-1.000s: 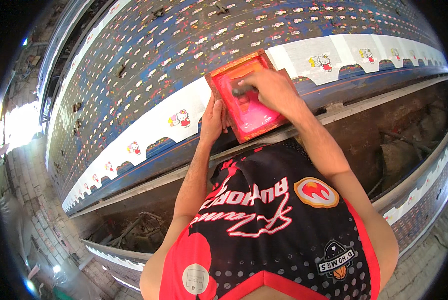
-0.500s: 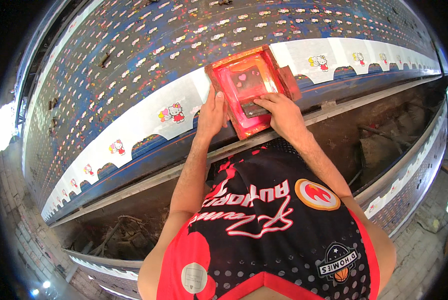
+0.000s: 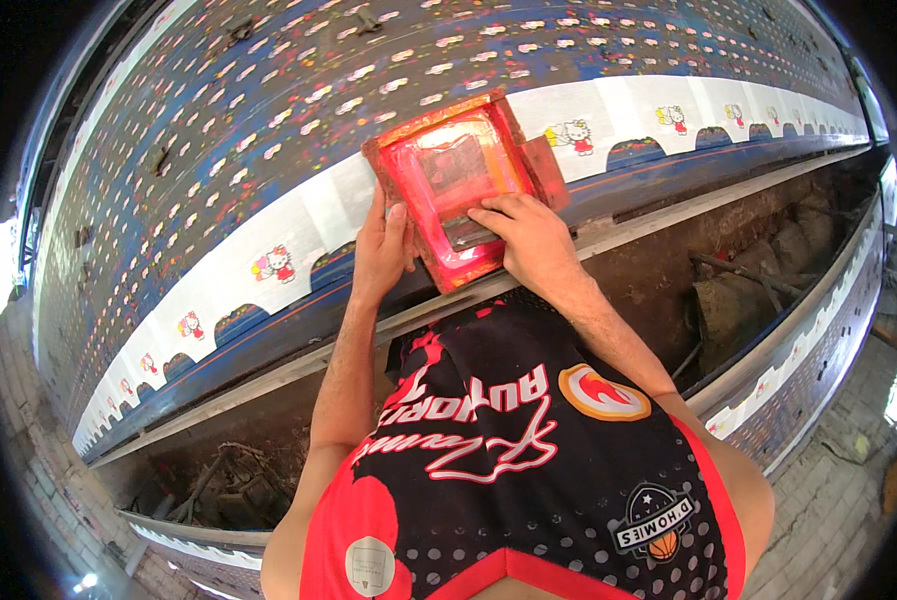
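A screen-printing frame (image 3: 438, 117) with red-stained wooden sides lies over the white strip (image 3: 336, 205) on the long table. Wet pink and red ink coats the inside of the frame around a greyish mesh window. My right hand (image 3: 534, 238) is closed on a dark, flat squeegee (image 3: 465, 234) in the near part of the frame. At the frame's left side, my left hand (image 3: 380, 250) rests against the wood, thumb up and fingers bent round the edge, partly hidden. Cartoon cat prints (image 3: 280, 264) show on the strip at both sides of the frame.
The long dark-blue table (image 3: 258, 130) carries rows of small printed marks and colour spots. Along its near side runs a ledge (image 3: 648, 217), with a trough (image 3: 658, 275) of sticks and debris below. Another table with a printed white strip (image 3: 768, 395) stands behind me at right.
The whole view has shifted, so frame, strip and hands appear further left. A glare now covers the mesh, where pink heart shapes showed before. Both hands keep their places on squeegee and frame.
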`<state>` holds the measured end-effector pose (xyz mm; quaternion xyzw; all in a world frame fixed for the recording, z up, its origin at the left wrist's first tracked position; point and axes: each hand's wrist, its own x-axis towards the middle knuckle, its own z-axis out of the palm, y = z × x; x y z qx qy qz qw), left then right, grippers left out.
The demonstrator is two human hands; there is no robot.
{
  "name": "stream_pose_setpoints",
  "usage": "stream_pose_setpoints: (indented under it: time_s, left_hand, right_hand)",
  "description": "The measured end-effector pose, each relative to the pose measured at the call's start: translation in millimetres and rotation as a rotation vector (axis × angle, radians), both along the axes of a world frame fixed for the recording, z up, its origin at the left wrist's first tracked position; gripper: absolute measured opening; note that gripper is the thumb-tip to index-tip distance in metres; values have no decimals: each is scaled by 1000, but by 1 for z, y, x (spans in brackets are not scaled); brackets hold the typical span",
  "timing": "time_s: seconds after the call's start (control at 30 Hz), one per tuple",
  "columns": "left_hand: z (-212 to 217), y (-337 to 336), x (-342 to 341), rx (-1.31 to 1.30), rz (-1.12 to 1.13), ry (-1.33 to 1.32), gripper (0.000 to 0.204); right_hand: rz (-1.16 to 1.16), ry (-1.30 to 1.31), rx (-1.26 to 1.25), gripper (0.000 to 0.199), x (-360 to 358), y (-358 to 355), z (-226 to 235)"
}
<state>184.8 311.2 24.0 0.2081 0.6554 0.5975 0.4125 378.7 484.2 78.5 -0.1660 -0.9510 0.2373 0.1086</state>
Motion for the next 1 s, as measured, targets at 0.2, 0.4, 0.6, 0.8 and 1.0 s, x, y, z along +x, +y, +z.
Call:
stream_pose_setpoints:
  time_s: [0.2, 0.4, 0.6, 0.8, 1.0]
  left_hand:
    - [-14, 110, 66, 17, -5, -41, 74]
    - [-17, 174, 98, -17, -17, -56, 71]
    - [-14, 177, 97, -67, -20, -5, 67]
    - [-7, 175, 96, -71, -27, -30, 66]
    - [-23, 169, 91, -28, -49, -55, 65]
  right_hand:
    - [-46, 2, 55, 51, 67, 101, -1]
    - [-39, -23, 34, 55, 106, 162, -17]
    - [-10, -5, 11, 57, 113, 165, -19]
    - [-3, -6, -5, 50, 110, 162, -15]
    - [105, -152, -136, 39, 90, 194, 0]
